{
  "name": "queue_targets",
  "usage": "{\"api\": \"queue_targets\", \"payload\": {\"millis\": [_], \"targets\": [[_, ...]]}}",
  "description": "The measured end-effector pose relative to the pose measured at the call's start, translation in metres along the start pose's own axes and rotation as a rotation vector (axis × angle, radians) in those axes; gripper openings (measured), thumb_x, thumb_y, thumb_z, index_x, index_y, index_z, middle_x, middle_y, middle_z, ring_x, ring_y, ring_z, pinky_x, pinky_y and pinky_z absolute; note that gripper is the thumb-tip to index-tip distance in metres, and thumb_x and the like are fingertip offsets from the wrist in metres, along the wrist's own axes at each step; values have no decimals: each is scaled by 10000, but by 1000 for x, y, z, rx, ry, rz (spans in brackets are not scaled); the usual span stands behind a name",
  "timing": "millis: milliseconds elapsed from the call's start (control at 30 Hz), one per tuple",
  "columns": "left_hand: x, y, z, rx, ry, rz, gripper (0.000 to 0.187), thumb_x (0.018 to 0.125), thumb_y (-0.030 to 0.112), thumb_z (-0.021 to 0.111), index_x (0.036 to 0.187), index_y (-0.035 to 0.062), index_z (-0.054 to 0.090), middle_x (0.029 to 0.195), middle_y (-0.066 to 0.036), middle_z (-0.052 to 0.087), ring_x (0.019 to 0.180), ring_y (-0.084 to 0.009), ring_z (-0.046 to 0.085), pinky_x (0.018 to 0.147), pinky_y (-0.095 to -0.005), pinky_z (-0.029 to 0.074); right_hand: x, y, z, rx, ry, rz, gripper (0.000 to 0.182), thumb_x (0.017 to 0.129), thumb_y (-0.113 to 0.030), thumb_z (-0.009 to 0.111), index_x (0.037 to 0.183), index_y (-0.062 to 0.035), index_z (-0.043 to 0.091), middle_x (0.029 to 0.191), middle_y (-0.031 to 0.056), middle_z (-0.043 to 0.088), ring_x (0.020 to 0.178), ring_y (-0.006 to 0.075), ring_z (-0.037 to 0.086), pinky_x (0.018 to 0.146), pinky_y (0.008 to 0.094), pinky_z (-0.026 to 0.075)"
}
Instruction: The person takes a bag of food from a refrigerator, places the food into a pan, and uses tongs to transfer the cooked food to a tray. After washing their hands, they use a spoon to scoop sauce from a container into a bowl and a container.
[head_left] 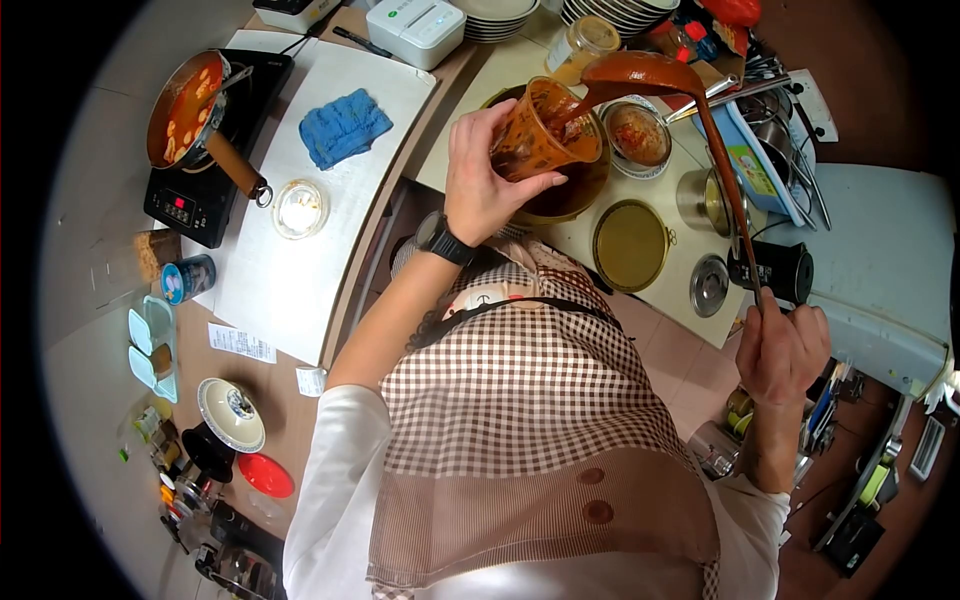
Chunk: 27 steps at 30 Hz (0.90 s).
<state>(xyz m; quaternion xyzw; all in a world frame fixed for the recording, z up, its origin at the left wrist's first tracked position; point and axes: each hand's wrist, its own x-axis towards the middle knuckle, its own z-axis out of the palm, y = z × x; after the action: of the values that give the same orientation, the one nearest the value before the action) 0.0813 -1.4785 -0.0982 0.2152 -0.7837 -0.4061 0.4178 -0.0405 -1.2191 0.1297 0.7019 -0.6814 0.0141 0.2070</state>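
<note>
My left hand [478,165] is wrapped round a see-through plastic cup [535,150] smeared with orange-red sauce. The cup leans to the right, over a large round pot or tin [590,195] whose contents are mostly hidden. Closed round the end of a long handle, my right hand [785,345] holds a ladle [640,72] coated in red sauce. The ladle's bowl is tipped at the cup's mouth, and sauce runs from it into the cup. Beside the pot, a small bowl [640,138] holds reddish food. A round golden lid [632,245] lies nearer to me.
At left, a pan [185,115] of red sauce with pale pieces sits on an induction cooker [190,200]. A blue cloth [345,128] and small clear dish [300,208] lie on the white board. A jar [582,48], metal pot [703,198] and blue basket [760,165] stand around the pot.
</note>
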Motion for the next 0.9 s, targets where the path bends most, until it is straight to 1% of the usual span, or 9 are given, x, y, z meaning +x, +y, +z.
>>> {"api": "queue_targets", "payload": {"millis": [333, 467, 567, 667, 767, 833, 900], "targets": [[1, -5, -2, -3, 9, -37, 896, 629, 312, 943, 1355, 45, 492, 1198, -133, 543, 1124, -299, 552, 989, -385, 472, 1, 3, 3, -23, 13, -20, 203, 818, 70, 695, 1014, 102, 655, 700, 105, 547, 535, 236, 435, 496, 362, 334], [2, -6, -2, 5, 13, -21, 895, 627, 309, 943, 1353, 43, 494, 1198, -136, 544, 1131, -301, 551, 995, -388, 471, 1, 3, 3, -30, 12, -10, 202, 836, 58, 685, 1029, 103, 645, 709, 111, 555, 540, 239, 443, 499, 363, 339], [3, -8, -2, 12, 10, -26, 893, 623, 307, 944, 1349, 42, 497, 1195, -136, 545, 1126, -302, 552, 991, -387, 472, -2, 6, 5, -34, 33, -35, 279, 781, 19, 753, 1025, 99, 646, 787, 125, 645, 545, 219, 431, 491, 351, 341], [3, -9, -2, 20, 11, -23, 893, 617, 308, 946, 1344, 41, 501, 1190, -135, 545, 1119, -300, 553, 985, -387, 473, -1, 6, 6, -40, 48, -29, 240, 787, 16, 746, 999, 86, 658, 747, 106, 622, 544, 222, 431, 494, 352, 343], [4, -10, -2, 22, 16, -20, 895, 612, 310, 948, 1341, 41, 504, 1183, -134, 544, 1110, -297, 552, 976, -388, 474, 1, 5, 6, -4, -30, 70, 167, 803, 35, 707, 963, 61, 668, 698, 87, 578, 540, 242, 435, 497, 347, 347], [4, -11, -3, 16, 24, -16, 895, 609, 312, 949, 1338, 41, 506, 1178, -133, 544, 1105, -295, 551, 970, -389, 475, 0, 3, 17, 206, 10, 268, 109, 830, 37, 672, 938, 49, 665, 686, 73, 549, 546, 210, 441, 505, 313, 347], [5, -10, -4, -10, 32, -39, 886, 591, 306, 948, 1321, 45, 518, 1177, -140, 551, 1110, -322, 537, 976, -413, 459, -6, -2, 33, 416, 52, 501, 65, 856, 33, 644, 920, 41, 658, 681, 56, 528, 561, 163, 443, 514, 278, 343]]}}
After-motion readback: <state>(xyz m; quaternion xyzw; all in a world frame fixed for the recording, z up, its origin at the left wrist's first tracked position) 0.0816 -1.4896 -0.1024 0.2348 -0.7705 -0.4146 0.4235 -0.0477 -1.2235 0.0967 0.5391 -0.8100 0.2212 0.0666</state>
